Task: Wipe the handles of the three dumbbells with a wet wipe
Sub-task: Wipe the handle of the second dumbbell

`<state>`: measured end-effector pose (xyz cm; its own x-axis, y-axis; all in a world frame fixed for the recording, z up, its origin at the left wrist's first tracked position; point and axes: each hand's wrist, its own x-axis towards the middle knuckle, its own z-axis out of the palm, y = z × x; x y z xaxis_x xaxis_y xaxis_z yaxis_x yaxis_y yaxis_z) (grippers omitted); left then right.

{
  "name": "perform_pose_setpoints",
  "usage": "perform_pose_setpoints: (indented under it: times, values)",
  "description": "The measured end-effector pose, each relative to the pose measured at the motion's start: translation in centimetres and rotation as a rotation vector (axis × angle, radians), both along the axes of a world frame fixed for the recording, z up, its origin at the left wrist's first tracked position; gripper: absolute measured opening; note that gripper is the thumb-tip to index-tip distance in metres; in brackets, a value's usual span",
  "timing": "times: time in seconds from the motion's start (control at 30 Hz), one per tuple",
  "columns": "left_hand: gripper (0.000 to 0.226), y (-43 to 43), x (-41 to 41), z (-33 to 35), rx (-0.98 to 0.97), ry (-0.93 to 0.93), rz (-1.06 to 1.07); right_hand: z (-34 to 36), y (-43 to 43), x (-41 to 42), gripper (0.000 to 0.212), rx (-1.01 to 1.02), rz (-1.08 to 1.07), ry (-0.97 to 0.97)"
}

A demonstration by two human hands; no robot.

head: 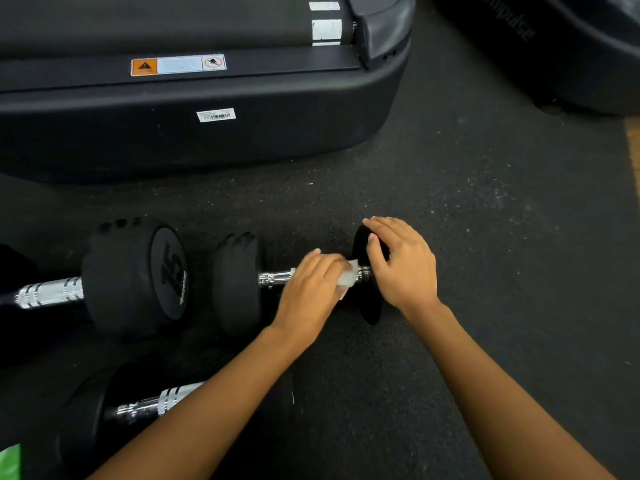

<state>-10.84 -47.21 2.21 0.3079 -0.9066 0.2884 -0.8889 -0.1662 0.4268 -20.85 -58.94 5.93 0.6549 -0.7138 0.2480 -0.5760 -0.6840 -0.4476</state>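
Note:
Three black dumbbells with chrome handles lie on the dark rubber floor. The middle dumbbell [235, 282] lies crosswise in front of me. My left hand [308, 292] grips its chrome handle [275, 277] through a white wet wipe [348, 277], close to the right weight. My right hand [401, 265] curls over that right weight [370, 313] and holds it. A dumbbell marked 15 [135, 278] lies to the left, its handle running off the frame's left edge. The third dumbbell [149, 407] lies near the bottom left, partly hidden by my left forearm.
A black treadmill base [207, 133] with warning and barcode labels fills the far side. Another black machine [571, 53] stands at the top right. A green object [10, 462] shows at the bottom left corner. Bare rubber floor [502, 220] stretches to the right.

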Motion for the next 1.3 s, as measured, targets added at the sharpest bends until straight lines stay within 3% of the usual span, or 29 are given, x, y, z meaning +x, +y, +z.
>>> perform_pose_setpoints:
  times: [0.2, 0.33, 0.53, 0.73, 0.93, 1.17, 1.3]
  values:
    - [0.035, 0.5, 0.4, -0.2, 0.049, 0.046, 0.043, 0.3, 0.1, 0.1, 0.041, 0.012, -0.003, 0.011]
    - [0.033, -1.6, 0.9, 0.8, 0.256, 0.145, 0.034, 0.5, 0.0, 0.3, 0.04, 0.013, -0.002, 0.017]
    - [0.041, -2.0, 1.5, 1.2, 0.447, -0.028, -0.019, 0.2, 0.1, 0.0, 0.041, -0.003, 0.002, 0.001]
    - [0.041, -4.1, 2.1, 2.4, 0.681, 0.005, 0.011, 0.2, 0.0, 0.1, 0.039, 0.015, 0.006, -0.005]
    - [0.037, -4.6, 1.1, 2.8, 0.642, 0.04, -0.063, 0.1, -0.1, 0.1, 0.046, 0.01, 0.01, -0.011]
    - [0.039, -5.3, 2.0, 3.4, 0.787, 0.072, -0.043, -0.1, -0.1, 0.1, 0.048, 0.017, 0.008, -0.014]
    - [0.037, -5.1, 0.9, 3.3, 0.714, 0.163, -0.089, 0.0, -0.2, 0.2, 0.051, 0.02, 0.003, -0.017]
